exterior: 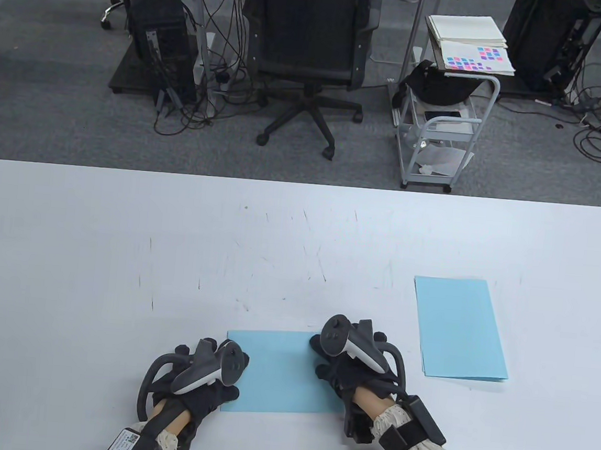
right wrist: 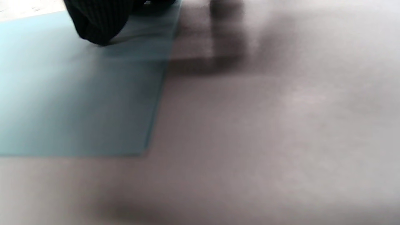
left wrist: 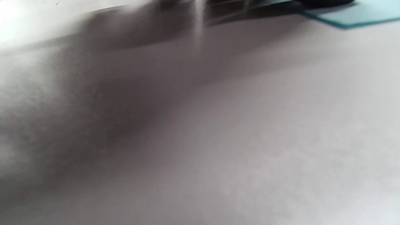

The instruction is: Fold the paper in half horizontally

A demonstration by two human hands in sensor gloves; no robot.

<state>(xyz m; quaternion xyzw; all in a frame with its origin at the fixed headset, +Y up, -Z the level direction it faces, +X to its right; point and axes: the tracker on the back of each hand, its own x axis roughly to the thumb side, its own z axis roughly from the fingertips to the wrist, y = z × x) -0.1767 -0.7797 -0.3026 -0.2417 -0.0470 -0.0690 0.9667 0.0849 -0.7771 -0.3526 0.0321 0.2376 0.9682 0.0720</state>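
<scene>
A light blue paper (exterior: 282,373) lies flat on the white table (exterior: 119,251) near the front edge, between my hands. It looks like a half-size rectangle. My left hand (exterior: 213,380) rests on its left edge. My right hand (exterior: 333,359) presses on its right edge near the far corner. In the right wrist view a gloved fingertip (right wrist: 97,25) touches the paper (right wrist: 78,100). In the left wrist view only a corner of the paper (left wrist: 353,15) shows at the top right. Trackers hide most of my fingers in the table view.
A stack of light blue sheets (exterior: 457,328) lies to the right on the table. Beyond the far edge stand an office chair (exterior: 308,42), a white cart (exterior: 446,117) and a computer tower (exterior: 155,28).
</scene>
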